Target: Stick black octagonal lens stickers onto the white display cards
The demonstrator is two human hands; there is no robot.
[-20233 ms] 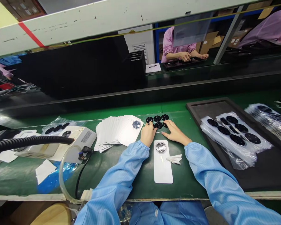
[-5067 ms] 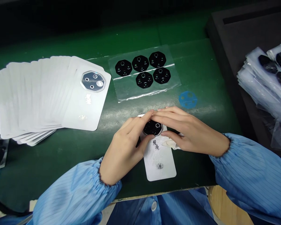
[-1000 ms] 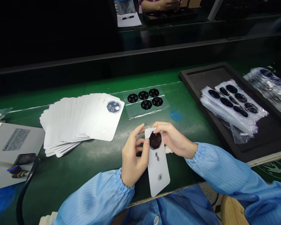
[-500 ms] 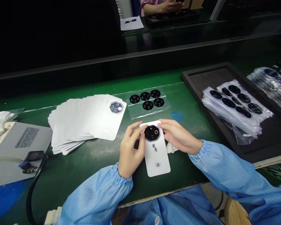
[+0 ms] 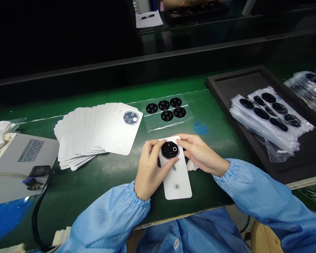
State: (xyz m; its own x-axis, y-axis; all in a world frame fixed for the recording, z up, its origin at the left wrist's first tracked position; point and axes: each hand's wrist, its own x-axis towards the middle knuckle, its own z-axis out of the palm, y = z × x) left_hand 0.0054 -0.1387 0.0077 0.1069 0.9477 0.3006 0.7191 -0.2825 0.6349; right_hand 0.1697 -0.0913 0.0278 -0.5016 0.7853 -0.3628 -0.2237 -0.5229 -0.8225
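Note:
A white phone back panel lies near the bench's front edge, printed with dark characters and a small round emblem. On its upper part sits a black octagonal camera lens cover. My left hand has its index fingertip at the cover's top left and its thumb along the lower edge, pinching across it. My right hand grips the panel's top right corner, thumb on the face and other fingers behind. A crumpled white cloth shows partly beside the panel, under my right hand.
A fanned stack of white panels lies left. Ahead is a clear film sheet with several black octagonal covers. A dark foam tray at right bears bagged covers. A white box with a black cable stands far left.
My left thumb has moved right, from the cover's left side to its lower edge, partly covering the printed characters. My right hand keeps its hold. The view has shifted slightly.

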